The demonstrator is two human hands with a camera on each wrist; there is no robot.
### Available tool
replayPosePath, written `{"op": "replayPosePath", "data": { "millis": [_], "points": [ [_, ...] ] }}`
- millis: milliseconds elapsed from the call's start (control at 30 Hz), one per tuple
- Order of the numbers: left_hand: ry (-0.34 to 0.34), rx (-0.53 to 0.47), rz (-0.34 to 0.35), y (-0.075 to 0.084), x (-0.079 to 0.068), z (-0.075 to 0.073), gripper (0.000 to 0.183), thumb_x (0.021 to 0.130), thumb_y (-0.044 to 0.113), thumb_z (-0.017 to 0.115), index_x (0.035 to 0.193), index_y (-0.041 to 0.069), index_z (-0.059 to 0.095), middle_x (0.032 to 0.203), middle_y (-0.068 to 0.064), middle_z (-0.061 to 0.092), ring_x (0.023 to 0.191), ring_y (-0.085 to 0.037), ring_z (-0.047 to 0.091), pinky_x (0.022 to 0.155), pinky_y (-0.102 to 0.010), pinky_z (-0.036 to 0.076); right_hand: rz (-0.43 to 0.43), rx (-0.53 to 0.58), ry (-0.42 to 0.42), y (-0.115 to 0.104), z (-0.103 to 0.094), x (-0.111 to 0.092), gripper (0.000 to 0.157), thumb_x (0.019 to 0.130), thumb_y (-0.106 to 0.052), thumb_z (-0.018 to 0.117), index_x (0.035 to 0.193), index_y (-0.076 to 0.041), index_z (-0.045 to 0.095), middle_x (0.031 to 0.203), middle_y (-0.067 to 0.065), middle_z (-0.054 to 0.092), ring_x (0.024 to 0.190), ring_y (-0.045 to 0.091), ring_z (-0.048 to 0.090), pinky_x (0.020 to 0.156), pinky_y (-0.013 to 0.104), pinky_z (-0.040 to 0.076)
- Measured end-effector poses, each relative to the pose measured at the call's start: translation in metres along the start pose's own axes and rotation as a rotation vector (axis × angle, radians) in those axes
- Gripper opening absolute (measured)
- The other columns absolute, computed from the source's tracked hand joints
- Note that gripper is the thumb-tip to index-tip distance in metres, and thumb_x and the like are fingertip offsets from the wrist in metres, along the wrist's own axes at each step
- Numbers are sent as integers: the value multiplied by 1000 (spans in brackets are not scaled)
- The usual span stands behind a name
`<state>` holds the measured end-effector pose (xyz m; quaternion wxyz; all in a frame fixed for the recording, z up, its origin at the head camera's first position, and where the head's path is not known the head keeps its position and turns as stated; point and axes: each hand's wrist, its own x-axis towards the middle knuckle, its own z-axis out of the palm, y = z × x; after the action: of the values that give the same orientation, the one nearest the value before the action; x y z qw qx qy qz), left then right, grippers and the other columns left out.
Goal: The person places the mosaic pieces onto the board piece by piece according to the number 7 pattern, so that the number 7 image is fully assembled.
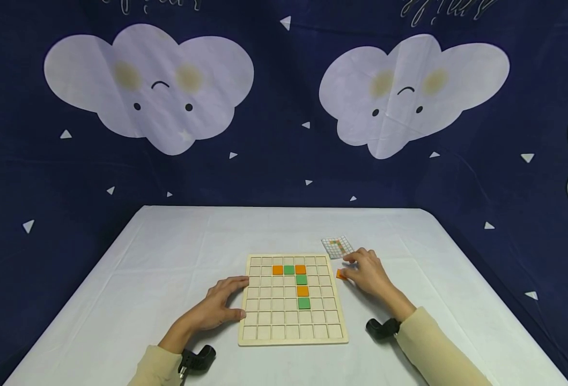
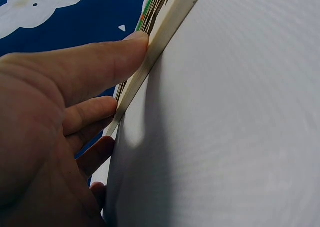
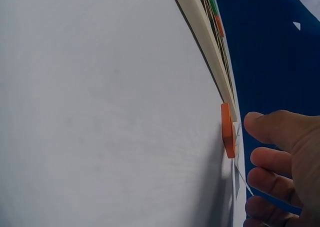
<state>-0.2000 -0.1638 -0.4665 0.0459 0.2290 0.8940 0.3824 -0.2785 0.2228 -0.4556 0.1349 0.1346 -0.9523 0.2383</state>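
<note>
A square wooden grid board [image 1: 270, 316] lies on the table, with orange and green square tiles set in several of its cells. Along the board's left edge rests my left hand [image 1: 218, 304], its thumb and fingertips touching the rim, fingers spread. To the right of the board lies a loose orange tile [image 1: 340, 274], which the right wrist view shows as an orange block [image 3: 228, 131] near the board's corner. My right hand [image 1: 368, 272] hovers just beside this tile, fingers loosely bent. In the right wrist view a gap shows between thumb and tile.
A small card [image 1: 338, 247] printed with a coloured grid pattern lies behind the board's right corner, near my right fingertips. White cloth covers the table [image 1: 177, 252]. A dark blue curtain [image 1: 284, 177] with clouds hangs behind it.
</note>
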Motion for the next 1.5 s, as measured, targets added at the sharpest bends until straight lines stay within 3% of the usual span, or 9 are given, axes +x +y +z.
{"op": "replayPosePath", "data": {
  "millis": [533,1067,1500],
  "points": [
    [-5,0,-11,1,-1,0,70,80,29,73,138,4,45,148,-14,38,136,-42,29,107,-65,15,27,-28,-101,3,-1,-4,34,74,-29,75,99,-7,72,96,7,66,89,25,52,81,42,40],
    [2,-10,-31,1,0,0,69,79,26,74,138,5,46,148,-12,38,138,-40,28,109,-63,14,-18,-31,-116,0,0,-11,30,72,-29,76,96,-11,73,94,1,64,87,19,49,80,38,37],
    [-1,1,-18,-1,0,0,69,79,29,74,138,4,45,148,-13,37,137,-42,28,108,-65,14,-59,-36,-78,4,1,-13,24,73,-26,76,92,-12,72,90,-1,63,83,17,47,76,37,37]
  ]
}}
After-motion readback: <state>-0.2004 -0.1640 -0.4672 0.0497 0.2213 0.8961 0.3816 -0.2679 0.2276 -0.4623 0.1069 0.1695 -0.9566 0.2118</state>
